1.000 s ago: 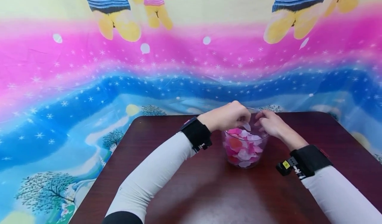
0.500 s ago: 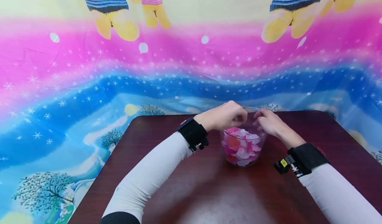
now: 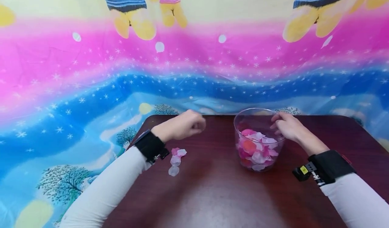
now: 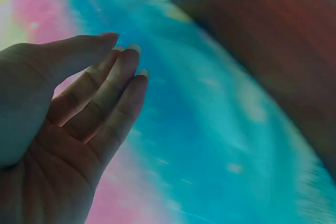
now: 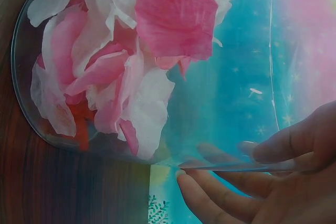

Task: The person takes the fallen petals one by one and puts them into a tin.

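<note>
A clear plastic bucket point(image 3: 241, 133), filled about halfway with pink, white and orange-red flower petals point(image 3: 258, 148), stands on the table right of centre. My right hand point(image 3: 288, 128) pinches its right wall near the rim. In the right wrist view the thumb point(image 5: 286, 142) lies on one side of the wall and the fingers on the other. Left of the bucket, my left hand point(image 3: 183, 125) hovers over the table. Its fingers point(image 4: 118, 106) are loosely bent towards the thumb, and nothing shows between them. Below it, several white and pink petals point(image 3: 175, 160) lie in a short row.
The dark reddish-brown table point(image 3: 209, 194) reaches back to a printed cloth backdrop point(image 3: 200, 59) in pink and blue. Both wrists wear black bands point(image 3: 331, 167) with small cameras.
My left hand has moved left, away from above the bucket, where a pale petal showed under its fingers earlier. The row of petals has come into view. My right hand still holds the bucket.
</note>
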The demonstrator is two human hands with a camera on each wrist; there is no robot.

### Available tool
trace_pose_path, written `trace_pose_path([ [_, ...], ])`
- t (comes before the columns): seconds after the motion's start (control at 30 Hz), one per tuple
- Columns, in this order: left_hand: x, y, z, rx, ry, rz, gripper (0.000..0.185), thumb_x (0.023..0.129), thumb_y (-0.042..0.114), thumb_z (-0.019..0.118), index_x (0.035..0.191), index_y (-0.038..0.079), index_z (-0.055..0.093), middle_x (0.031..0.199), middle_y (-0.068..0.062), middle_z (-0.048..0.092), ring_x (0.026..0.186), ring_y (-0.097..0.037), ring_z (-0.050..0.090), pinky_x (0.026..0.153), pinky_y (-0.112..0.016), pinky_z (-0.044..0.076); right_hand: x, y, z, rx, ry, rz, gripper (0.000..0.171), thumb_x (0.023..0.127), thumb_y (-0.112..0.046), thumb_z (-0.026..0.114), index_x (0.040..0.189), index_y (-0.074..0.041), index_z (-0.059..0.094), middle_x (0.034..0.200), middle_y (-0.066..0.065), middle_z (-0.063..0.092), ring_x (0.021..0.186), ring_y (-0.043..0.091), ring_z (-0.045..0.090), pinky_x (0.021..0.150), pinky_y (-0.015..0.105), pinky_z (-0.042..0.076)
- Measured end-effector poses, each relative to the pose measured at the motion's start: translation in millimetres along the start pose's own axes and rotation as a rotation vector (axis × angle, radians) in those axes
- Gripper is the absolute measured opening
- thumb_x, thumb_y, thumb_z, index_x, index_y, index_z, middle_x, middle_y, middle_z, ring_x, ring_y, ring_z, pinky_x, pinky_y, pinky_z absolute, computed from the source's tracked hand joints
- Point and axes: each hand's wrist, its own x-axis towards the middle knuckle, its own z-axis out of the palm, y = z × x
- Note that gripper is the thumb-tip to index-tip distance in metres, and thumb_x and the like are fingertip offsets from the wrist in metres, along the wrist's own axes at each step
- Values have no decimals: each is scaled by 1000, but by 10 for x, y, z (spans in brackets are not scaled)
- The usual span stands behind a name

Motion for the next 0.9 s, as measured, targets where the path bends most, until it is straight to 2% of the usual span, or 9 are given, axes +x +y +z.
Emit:
trace_pose_path([
  [0.13,-327,-217,222,9,-67,-70,13,90,-5,71,91,9,73,90,-3,70,83,-14,64,75,-25,54,-9,30,-30,2,3,9,41,103,-7,28,134,15,43,123,37,60,101,45,66,73,43,57],
  [0.3,-541,-367,478,3,-129,-150,13,88,-5,73,89,8,73,88,-4,69,82,-15,61,74,-28,54,-25,29,-29,11,3,14,40,104,-6,27,134,15,43,124,38,59,103,47,66,73,44,58],
  [0.47,-654,-448,693,11,-206,-284,11,90,-1,74,97,7,76,95,-6,69,87,-18,58,76,-33,54,-7,33,-3,20,0,13,40,104,-7,27,134,15,43,124,37,59,104,48,66,75,46,59],
  [0.6,-715,-515,831,12,-232,-364,10,93,6,74,103,7,77,102,-7,70,91,-18,59,80,-35,56,-3,16,12,28,-5,6,41,103,-6,28,134,16,43,123,37,59,103,47,66,74,45,59],
  [0.77,-738,-575,933,-2,-215,-385,4,94,14,75,94,10,77,89,0,67,79,-12,56,67,-30,52,3,2,14,24,-2,6,42,102,-6,29,134,16,42,123,37,59,103,47,66,73,44,59],
  [0.9,-738,-597,956,2,-177,-360,11,93,12,76,82,11,74,72,7,56,68,-9,51,57,-24,44,4,-12,11,6,-2,6,42,101,-7,29,134,15,43,122,37,60,102,45,67,73,44,59],
])
